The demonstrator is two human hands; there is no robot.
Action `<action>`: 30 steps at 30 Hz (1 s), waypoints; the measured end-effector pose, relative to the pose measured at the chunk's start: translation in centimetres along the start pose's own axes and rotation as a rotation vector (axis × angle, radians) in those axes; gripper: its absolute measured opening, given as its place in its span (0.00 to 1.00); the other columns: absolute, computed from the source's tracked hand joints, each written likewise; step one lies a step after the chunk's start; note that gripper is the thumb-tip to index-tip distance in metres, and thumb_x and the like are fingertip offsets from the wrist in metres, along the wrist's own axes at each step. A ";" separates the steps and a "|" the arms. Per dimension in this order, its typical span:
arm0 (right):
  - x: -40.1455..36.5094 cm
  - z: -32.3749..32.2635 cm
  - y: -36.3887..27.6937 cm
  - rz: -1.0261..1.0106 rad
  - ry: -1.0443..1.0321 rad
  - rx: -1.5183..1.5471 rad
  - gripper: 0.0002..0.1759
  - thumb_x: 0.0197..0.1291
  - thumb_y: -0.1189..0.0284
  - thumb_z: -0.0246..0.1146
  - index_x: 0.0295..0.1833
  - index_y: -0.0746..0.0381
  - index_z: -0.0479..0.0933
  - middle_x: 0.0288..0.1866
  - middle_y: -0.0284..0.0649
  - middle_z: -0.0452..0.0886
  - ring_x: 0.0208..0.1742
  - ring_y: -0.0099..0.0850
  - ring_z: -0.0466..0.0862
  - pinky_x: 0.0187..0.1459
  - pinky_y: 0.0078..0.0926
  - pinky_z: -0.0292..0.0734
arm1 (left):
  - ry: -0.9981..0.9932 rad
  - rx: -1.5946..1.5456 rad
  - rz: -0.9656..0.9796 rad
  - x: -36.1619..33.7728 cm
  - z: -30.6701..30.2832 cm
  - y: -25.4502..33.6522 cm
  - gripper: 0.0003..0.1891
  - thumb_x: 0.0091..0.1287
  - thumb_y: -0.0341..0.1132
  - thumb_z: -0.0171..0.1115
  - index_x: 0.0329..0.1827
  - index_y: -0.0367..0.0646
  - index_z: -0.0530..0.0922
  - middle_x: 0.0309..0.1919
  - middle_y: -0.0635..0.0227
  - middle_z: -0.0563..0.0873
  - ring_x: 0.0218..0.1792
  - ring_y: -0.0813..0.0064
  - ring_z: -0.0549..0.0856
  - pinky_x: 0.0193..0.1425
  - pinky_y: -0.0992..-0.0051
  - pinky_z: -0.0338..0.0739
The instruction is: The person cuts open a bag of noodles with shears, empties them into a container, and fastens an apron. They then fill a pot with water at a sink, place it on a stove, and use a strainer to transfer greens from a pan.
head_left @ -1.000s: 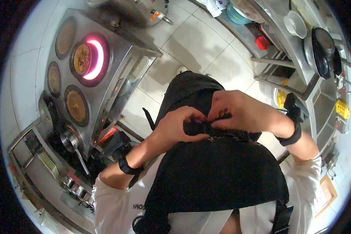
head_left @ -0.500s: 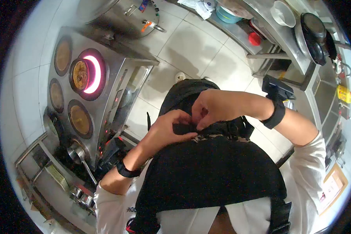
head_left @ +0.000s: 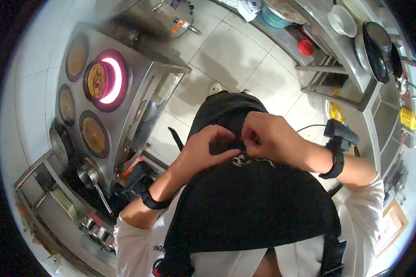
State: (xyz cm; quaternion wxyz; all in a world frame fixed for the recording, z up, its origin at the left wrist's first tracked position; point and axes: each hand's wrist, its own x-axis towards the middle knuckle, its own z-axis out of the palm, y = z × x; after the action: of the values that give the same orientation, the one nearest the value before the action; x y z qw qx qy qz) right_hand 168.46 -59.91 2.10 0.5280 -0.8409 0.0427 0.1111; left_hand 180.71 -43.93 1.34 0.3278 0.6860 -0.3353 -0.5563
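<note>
Both hands are at the waist, over the black apron (head_left: 259, 198). My left hand (head_left: 208, 145) has its fingers and thumb curved toward each other at the dark cloth. Its fingertips are partly lost against the black. Beside it, my right hand (head_left: 275, 141) is closed in a pinch; whatever its fingers hold is hidden. A light patterned cord or band (head_left: 239, 160) shows at the apron's waist, just below the fingertips. A loose black strap (head_left: 175, 138) sticks out left of my left hand.
On the left, a multi-burner stove (head_left: 138, 69) has one ring (head_left: 118, 81) glowing pink around a small pot (head_left: 97, 81). A ladle (head_left: 94, 180) lies near the stove's front. Steel shelving (head_left: 328, 51) at right carries a white bowl (head_left: 342, 21) and dark pans (head_left: 376, 51).
My right hand has shifted right and slightly down, and its wrist has turned. My left hand stays almost in place, with its fingers slightly higher. The light cord at the waist shows more clearly.
</note>
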 end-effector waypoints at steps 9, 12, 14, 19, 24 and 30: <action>0.2 0.0 -0.1 -0.066 0.096 0.155 0.09 0.46 0.72 0.62 0.34 0.63 0.72 0.29 0.44 0.73 0.33 0.43 0.75 0.36 0.34 0.70 | 0.003 0.007 0.005 -0.3 0.0 -0.8 0.23 0.48 0.42 0.69 0.43 0.37 0.74 0.40 0.62 0.78 0.43 0.71 0.79 0.48 0.74 0.73; 1.1 -1.6 -0.2 -0.094 -0.090 0.147 0.10 0.48 0.77 0.63 0.37 0.64 0.72 0.31 0.38 0.72 0.30 0.29 0.74 0.31 0.22 0.70 | 0.003 -0.068 -0.013 -0.3 -0.1 -0.5 0.24 0.47 0.43 0.70 0.42 0.37 0.73 0.38 0.62 0.78 0.43 0.70 0.78 0.49 0.74 0.72; 1.6 -1.9 -0.1 -0.026 -0.208 0.217 0.09 0.48 0.78 0.62 0.36 0.65 0.72 0.30 0.38 0.72 0.29 0.28 0.74 0.31 0.21 0.70 | 0.002 -0.025 -0.054 -0.6 -0.3 -0.4 0.25 0.47 0.43 0.70 0.41 0.36 0.72 0.37 0.62 0.77 0.41 0.72 0.77 0.48 0.75 0.71; 2.2 -1.3 0.6 -0.037 -0.280 0.395 0.11 0.45 0.78 0.62 0.37 0.64 0.71 0.28 0.36 0.71 0.27 0.23 0.71 0.28 0.18 0.68 | -0.110 -0.115 -0.108 -0.6 -1.2 -1.3 0.23 0.49 0.44 0.69 0.39 0.36 0.72 0.34 0.63 0.77 0.37 0.76 0.75 0.43 0.77 0.70; 2.6 -0.7 -0.7 -0.027 -0.252 0.191 0.14 0.42 0.82 0.58 0.36 0.64 0.64 0.27 0.36 0.68 0.28 0.24 0.68 0.29 0.22 0.65 | -0.180 -0.342 -0.179 -0.6 -1.4 -1.2 0.19 0.56 0.44 0.63 0.39 0.35 0.73 0.29 0.65 0.77 0.32 0.77 0.75 0.38 0.77 0.69; 1.8 1.1 1.0 0.192 0.081 0.562 0.12 0.42 0.85 0.50 0.35 0.65 0.62 0.30 0.35 0.65 0.31 0.22 0.65 0.34 0.18 0.64 | -0.171 -0.129 -0.087 -0.1 -1.4 -1.4 0.16 0.62 0.42 0.54 0.34 0.35 0.75 0.23 0.67 0.76 0.27 0.81 0.72 0.31 0.79 0.67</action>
State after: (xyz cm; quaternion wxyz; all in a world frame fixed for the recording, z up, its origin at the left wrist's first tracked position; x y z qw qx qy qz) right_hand 169.85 -59.24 0.35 0.7249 -0.6577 0.1724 0.1107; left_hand 182.22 -42.96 0.50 0.3170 0.6274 -0.2958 -0.6468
